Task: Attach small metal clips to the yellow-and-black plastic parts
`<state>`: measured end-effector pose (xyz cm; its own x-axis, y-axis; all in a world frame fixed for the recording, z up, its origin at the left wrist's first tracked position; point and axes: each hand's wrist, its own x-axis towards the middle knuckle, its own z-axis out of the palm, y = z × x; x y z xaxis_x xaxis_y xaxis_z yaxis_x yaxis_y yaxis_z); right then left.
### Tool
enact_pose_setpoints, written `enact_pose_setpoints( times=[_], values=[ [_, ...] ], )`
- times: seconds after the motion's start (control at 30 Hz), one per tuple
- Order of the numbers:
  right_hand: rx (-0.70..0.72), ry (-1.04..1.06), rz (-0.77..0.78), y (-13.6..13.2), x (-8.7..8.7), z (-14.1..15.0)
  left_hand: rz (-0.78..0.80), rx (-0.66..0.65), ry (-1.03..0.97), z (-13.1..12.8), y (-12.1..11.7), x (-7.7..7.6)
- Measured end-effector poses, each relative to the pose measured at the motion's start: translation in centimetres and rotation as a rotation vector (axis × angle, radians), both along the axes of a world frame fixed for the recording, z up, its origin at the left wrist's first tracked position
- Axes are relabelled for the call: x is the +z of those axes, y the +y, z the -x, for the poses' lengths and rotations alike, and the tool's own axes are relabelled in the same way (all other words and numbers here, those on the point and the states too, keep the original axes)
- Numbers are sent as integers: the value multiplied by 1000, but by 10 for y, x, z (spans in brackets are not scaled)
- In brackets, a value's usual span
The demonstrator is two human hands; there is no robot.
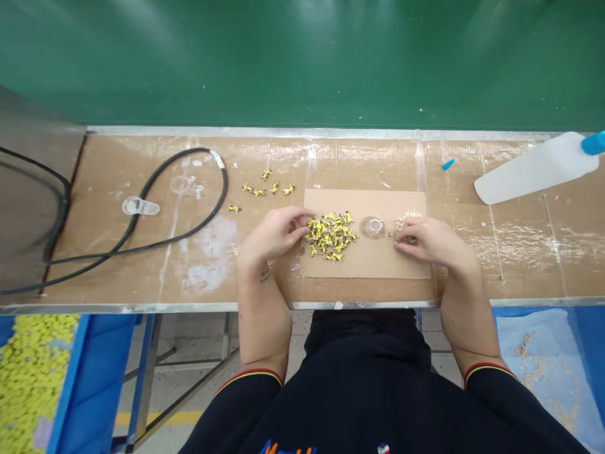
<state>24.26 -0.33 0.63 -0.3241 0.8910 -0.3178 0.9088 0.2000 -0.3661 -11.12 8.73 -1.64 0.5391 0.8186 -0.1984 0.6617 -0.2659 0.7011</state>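
Observation:
My left hand (286, 230) is at the left edge of a pile of small yellow-and-black figures (331, 234), its fingers curled and pinched at the pile. Whether a figure is between those fingertips I cannot make out. My right hand (423, 239) rests at the right side of the cardboard sheet (363, 266), fingertips pressed together over a heap of tiny pale pieces (410, 217). What it pinches is too small to name. Between the hands stands a small clear round cup (373, 227). A few tiny pieces lie just right of the cup.
Several loose yellow figures (259, 191) lie left of the sheet. A black cable (177, 239) loops across the left, near a clear plastic piece (140, 206). At right lie a white bottle (534, 169) and a blue cap (448, 164). Blue bins (94, 378) stand below the table edge.

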Motion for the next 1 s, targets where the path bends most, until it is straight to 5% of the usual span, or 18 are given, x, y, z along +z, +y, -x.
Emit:
enact_pose_setpoints(
  times=[0.3, 0.6, 0.8, 1.0],
  values=[
    [8, -128, -169, -4, -4, 5, -26, 4, -26, -4, 2, -3],
    [-11, 458, -573, 0, 2, -11, -43, 25, -68, -8, 1, -2],
    [-107, 643, -616, -4, -2, 3, -138, 51, -108, -6, 0, 2],
    [-148, 879, -549, -7, -7, 17, -296, 219, -586, -25, -14, 3]
  ],
)
